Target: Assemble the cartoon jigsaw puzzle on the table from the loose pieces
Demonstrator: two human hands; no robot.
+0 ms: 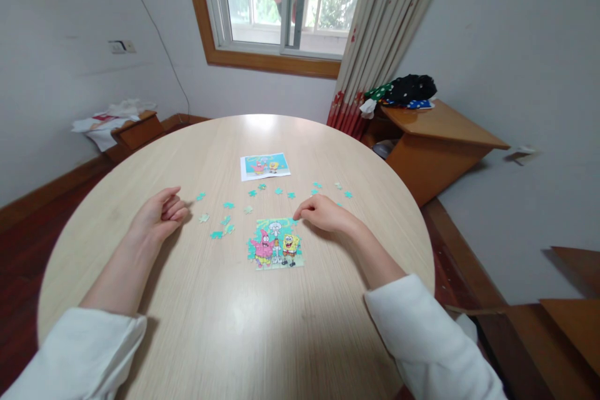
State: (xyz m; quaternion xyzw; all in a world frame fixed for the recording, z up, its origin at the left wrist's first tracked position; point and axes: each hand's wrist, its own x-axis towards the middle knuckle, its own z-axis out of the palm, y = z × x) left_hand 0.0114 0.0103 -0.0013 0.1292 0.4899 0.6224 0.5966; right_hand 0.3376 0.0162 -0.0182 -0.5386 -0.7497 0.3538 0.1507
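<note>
A small, partly assembled cartoon jigsaw puzzle [275, 244] lies on the round wooden table [225, 325]. My right hand [322, 212] rests at the puzzle's upper right corner, fingers curled with the fingertips pinched down at a piece on its edge. My left hand [162, 214] lies on the table to the left, fingers loosely curled, holding nothing. Several loose teal puzzle pieces [224, 222] are scattered between and beyond my hands. A printed reference picture [264, 165] lies farther back.
A wooden side table [435, 137] with dark and green clothes stands at the right by the curtain [375, 44]. A low wooden stand [134, 131] with cloth sits at the left wall. The window is behind the table.
</note>
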